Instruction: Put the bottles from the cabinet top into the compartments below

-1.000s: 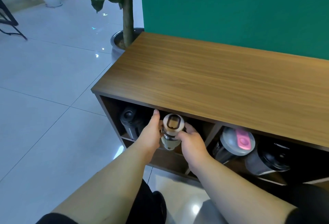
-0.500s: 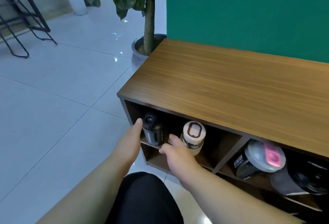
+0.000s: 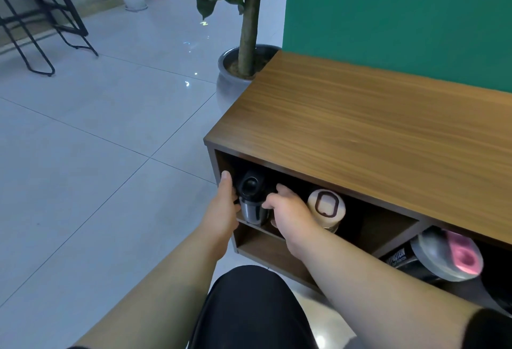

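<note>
Wooden cabinet (image 3: 374, 132) against green wall (image 3: 401, 16), standing on pale tiled floor (image 3: 97, 141). Cabinet top bare wood grain. Upper-left compartment shelf (image 3: 368, 240) carries two upright bottles: black-lidded steel bottle (image 3: 252, 199) at left end, cream-lidded bottle (image 3: 327, 207) just beside it to right. Next compartment right: shaker bottle with grey lid and pink cap (image 3: 446, 257), tilted toward opening. Lower-left compartment (image 3: 266, 249) dark, contents unclear. Potted tree (image 3: 243, 66) on floor at cabinet's far corner.

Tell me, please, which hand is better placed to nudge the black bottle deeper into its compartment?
Left, probably. The left hand wraps the black bottle from its outer side; the right hand only touches it with its fingertips.
</note>
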Demonstrator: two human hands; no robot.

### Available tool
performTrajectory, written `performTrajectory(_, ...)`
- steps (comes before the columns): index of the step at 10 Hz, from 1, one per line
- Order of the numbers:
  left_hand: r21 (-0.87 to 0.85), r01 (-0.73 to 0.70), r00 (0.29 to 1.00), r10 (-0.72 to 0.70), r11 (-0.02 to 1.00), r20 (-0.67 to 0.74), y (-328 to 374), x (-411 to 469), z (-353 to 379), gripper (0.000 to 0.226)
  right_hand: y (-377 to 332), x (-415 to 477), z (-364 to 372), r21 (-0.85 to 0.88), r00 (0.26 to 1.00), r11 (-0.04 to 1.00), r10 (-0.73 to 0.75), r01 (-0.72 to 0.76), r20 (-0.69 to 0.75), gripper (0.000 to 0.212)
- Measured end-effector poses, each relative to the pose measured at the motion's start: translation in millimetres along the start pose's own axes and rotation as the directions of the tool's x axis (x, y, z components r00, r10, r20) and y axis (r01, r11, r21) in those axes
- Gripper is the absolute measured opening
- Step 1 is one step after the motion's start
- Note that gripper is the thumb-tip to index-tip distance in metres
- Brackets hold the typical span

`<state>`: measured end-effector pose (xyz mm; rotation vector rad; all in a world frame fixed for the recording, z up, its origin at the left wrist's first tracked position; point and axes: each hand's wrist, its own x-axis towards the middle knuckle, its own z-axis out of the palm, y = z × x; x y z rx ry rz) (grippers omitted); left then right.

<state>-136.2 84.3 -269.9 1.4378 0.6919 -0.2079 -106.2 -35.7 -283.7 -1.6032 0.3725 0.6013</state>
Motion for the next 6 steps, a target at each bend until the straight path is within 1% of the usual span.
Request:
performTrajectory(1,-0.007,0.009,1.000,-0.009,1.000,-0.002,-2,6,-2,0.078,3,1,1,-0.001,1.000,1.000,0.000,0.000,0.004,0.071)
performTrajectory(3,-0.011,0.012,1.000,-0.012,1.000,-0.017,-4,0,-1,0.078,6,-1,1,-0.038,1.000,0.999,-0.023,0.023,0.004,0.076)
performTrajectory(4,-0.012,0.012,1.000,-0.012,1.000,-0.017,-7,-7,-3,0.078,9,-7,-2,-0.075,0.999,0.996,-0.047,0.047,0.006,0.075)
performTrajectory(5,0.013,0.034,0.999,-0.034,0.999,-0.003,-13,-19,-7,0.076,15,-19,-9,-0.127,0.997,0.989,-0.075,0.075,0.001,0.069)
performTrajectory(6,0.054,0.011,0.999,-0.014,0.998,0.050,-12,-37,-15,0.067,13,-43,-22,-0.117,0.996,0.990,-0.085,0.083,-0.009,0.062)
